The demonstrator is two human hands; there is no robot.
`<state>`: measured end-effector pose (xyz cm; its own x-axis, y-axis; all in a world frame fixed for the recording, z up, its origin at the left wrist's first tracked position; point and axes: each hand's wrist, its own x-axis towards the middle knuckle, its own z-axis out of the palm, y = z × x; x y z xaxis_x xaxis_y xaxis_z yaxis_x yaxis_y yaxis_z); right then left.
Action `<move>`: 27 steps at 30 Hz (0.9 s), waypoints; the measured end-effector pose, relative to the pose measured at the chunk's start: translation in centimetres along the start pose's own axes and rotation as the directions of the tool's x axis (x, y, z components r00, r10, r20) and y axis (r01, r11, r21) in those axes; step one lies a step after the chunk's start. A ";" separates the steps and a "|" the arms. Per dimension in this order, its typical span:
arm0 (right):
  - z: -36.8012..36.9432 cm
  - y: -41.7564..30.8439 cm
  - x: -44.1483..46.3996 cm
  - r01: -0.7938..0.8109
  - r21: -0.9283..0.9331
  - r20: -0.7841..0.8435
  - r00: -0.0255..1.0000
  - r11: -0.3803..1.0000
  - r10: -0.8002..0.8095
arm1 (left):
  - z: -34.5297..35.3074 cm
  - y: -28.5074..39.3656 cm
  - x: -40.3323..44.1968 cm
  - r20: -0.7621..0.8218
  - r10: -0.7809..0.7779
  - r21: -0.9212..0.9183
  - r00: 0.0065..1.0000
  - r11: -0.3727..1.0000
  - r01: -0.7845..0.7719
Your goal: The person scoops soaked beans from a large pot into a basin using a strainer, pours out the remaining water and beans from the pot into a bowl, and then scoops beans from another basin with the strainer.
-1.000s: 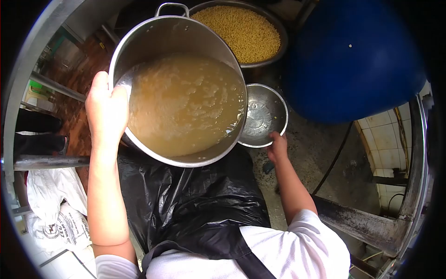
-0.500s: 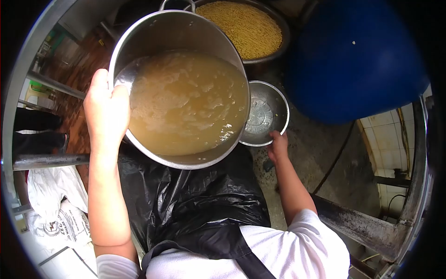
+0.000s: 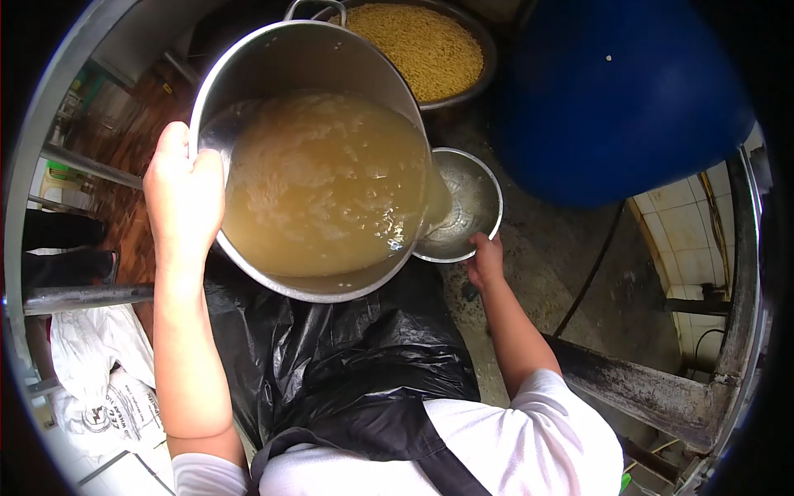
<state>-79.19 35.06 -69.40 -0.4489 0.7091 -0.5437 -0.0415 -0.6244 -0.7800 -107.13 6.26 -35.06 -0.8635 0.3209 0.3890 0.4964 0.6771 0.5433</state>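
Observation:
My left hand [image 3: 186, 194] grips the left side of a large metal pot [image 3: 289, 62], which is tilted to the right. Cloudy brown liquid [image 3: 322, 182] fills much of the pot and spills over its right rim. Below that rim a metal bowl [image 3: 475, 194] catches the stream, and some liquid lies in it. The bowl's lower right edge is in my right hand [image 3: 485, 258], fingers closed on the rim. The pot covers the bowl's left part.
Behind the pot stands a wide basin of yellow grains [image 3: 422, 50]. A large blue container [image 3: 620, 107] is at the upper right. Metal bars [image 3: 637, 388] run along the right, and white sacks [image 3: 103, 372] lie at the left. Another person's dark-clothed legs [image 3: 62, 248] show at the left edge.
Liquid now runs from the pot's right rim into the bowl, where none was flowing before. The pot and bowl have shifted slightly left in the view.

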 end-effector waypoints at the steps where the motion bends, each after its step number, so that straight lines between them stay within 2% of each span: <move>1: -0.3 0.0 0.0 -0.001 0.000 -0.003 1.000 1.000 0.001 | 0.1 0.1 0.0 0.003 0.000 -0.001 1.000 1.000 0.000; 4: -0.4 -0.4 -0.1 -0.039 -0.051 0.004 0.999 0.998 0.039 | 0.1 0.3 0.1 -0.004 0.009 -0.001 1.000 1.000 -0.009; 6: 0.0 -0.9 -0.3 0.037 -0.031 0.006 0.999 0.999 -0.037 | 0.1 0.5 0.0 0.003 -0.013 0.000 1.000 1.000 0.013; 10: 0.1 -1.3 -0.5 0.006 -0.036 0.014 1.000 0.999 -0.006 | 0.2 0.4 -0.2 -0.020 0.003 0.002 1.000 1.000 -0.003; 22: -1.0 1.2 -0.1 -0.023 0.065 -0.011 1.000 0.998 0.024 | 0.1 0.5 0.3 0.005 -0.003 0.007 1.000 1.000 0.003; 24: -0.8 1.3 0.1 0.035 0.078 -0.042 0.999 0.996 -0.032 | 0.2 0.9 0.3 0.027 -0.022 0.006 0.999 1.000 0.022; 27: -0.7 1.0 -0.1 0.035 0.058 -0.033 0.999 0.998 -0.033 | 0.1 1.2 0.3 0.035 0.009 0.010 0.999 1.000 -0.009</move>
<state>-78.55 34.64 -70.36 -0.4180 0.7395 -0.5276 -0.1084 -0.6172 -0.7793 -106.78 7.19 -34.38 -0.8618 0.3496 0.3675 0.5031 0.6809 0.5322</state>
